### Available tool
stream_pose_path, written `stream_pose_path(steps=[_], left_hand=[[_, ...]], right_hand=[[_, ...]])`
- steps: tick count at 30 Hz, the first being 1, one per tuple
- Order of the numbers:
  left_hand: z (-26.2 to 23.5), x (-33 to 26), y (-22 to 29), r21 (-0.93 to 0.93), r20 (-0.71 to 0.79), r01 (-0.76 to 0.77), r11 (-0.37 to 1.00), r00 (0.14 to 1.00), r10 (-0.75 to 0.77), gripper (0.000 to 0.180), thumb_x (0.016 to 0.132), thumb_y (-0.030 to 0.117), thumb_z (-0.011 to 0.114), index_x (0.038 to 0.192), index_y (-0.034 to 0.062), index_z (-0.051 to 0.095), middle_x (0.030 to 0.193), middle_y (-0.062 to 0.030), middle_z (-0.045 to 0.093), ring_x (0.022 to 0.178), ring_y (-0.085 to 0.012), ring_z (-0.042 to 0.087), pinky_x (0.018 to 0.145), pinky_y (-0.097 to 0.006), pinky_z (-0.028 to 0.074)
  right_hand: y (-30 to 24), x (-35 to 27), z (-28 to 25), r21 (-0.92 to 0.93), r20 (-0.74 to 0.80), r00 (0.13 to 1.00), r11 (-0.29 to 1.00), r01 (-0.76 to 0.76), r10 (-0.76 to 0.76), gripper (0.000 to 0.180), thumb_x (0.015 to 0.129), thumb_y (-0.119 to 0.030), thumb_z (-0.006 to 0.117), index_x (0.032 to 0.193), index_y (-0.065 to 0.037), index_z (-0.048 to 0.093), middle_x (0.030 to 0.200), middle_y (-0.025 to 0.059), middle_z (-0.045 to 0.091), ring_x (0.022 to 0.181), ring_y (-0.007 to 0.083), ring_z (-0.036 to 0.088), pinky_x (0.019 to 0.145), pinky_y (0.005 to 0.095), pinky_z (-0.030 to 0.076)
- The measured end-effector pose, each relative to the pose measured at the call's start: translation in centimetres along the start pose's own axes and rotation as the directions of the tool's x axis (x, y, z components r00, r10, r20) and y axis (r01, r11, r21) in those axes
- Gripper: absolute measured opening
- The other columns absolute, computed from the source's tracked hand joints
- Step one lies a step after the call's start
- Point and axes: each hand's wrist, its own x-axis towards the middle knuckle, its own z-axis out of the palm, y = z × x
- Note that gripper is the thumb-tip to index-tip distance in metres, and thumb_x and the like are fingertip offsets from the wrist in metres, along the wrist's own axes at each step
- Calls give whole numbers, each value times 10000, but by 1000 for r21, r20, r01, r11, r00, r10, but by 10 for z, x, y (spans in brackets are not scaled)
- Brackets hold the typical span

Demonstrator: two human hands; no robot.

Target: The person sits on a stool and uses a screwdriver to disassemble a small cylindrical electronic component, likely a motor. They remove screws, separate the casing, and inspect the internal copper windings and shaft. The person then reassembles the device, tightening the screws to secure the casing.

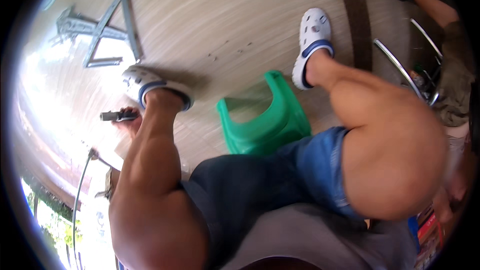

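Observation:
Beside my left shin, low near the floor, my left hand (131, 122) is closed around a short dark tool with a pale grey, blunt end (108, 116). My leg hides the arm behind it, and the tool's exact kind does not show. Past my right knee, at the right rim, a blurred hand (443, 206) that appears to be my right hand hangs near a red printed box (429, 226). Its fingers are too smeared to show any grip. A green plastic stool (267, 130) stands on the floor between my legs.
A grey metal frame (127, 17) lies on the floor at the far left, close to my left white clog (150, 86). Chrome tubing (397, 65) and another person's leg (436, 10) are at the right. A dark strip (354, 20) crosses the tiled floor.

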Motion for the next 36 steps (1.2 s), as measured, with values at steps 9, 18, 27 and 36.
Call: stream_pose_path(steps=[9,18,27,36], left_hand=[[91,-88,74,-193,160,-149,970,970,181,480,796,588,597,781,110,553,671,-42,562,604,-174,554,532,-301,435],[110,-150,177,-356,170,-292,888,914,369,428,750,523,634,703,121,497,640,-18,527,574,-150,522,533,-291,406],[148,-210,143,-269,127,-290,919,935,332,232,856,271,559,689,118,510,620,3,496,525,-117,529,495,-252,393],[114,-118,82,-56,-137,-134,989,983,126,273,913,311,555,724,113,556,648,-5,520,536,-127,523,499,-269,413]], right_hand=[[-40,-16,11,198,-145,963,947,252,-225,356,931,-283,550,1162,-24,625,868,170,631,797,312,608,717,413,485],[-101,-30,-1,254,-259,858,826,503,-443,340,954,-295,526,1147,-34,628,800,135,602,717,264,579,649,379,463],[-147,-36,-9,241,27,868,846,475,-495,330,978,-307,502,1131,-44,631,733,101,572,638,216,550,581,345,440],[-237,-35,-52,270,338,850,907,323,-404,326,1002,-319,479,1116,-55,634,666,66,542,559,168,520,514,312,418]])
